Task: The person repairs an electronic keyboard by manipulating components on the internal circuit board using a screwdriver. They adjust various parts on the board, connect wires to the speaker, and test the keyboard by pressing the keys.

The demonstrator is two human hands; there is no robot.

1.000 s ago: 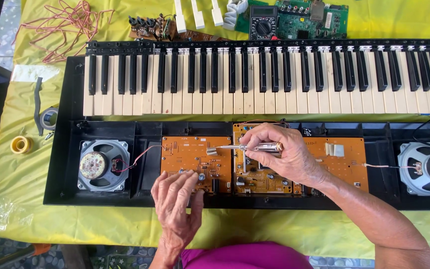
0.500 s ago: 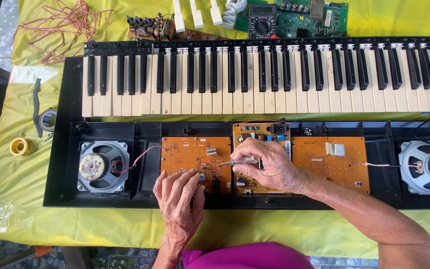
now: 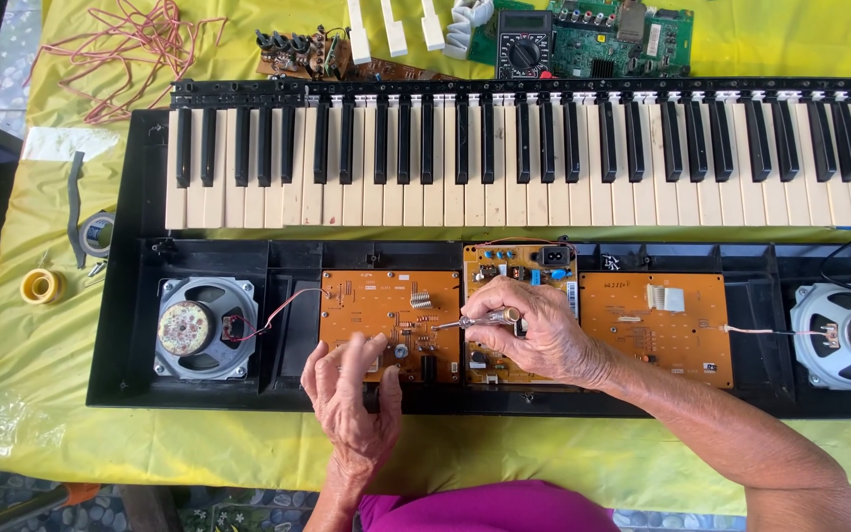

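Our right hand (image 3: 534, 330) grips a slim metal-tipped screwdriver (image 3: 475, 320), fingers curled around its handle, tip pointing left onto the left orange circuit board (image 3: 386, 305). Our left hand (image 3: 352, 394) rests on that board's lower edge, fingers loosely together and holding nothing, fingertips pressing the board. The board sits inside the opened black keyboard case (image 3: 120, 296), between the left speaker (image 3: 204, 327) and the middle circuit board (image 3: 504, 271), below the keys (image 3: 544, 158).

Glossy plastic keys (image 3: 504, 202); matt orange circuit board (image 3: 376, 305); wrinkled yellow cloth (image 3: 22, 365).
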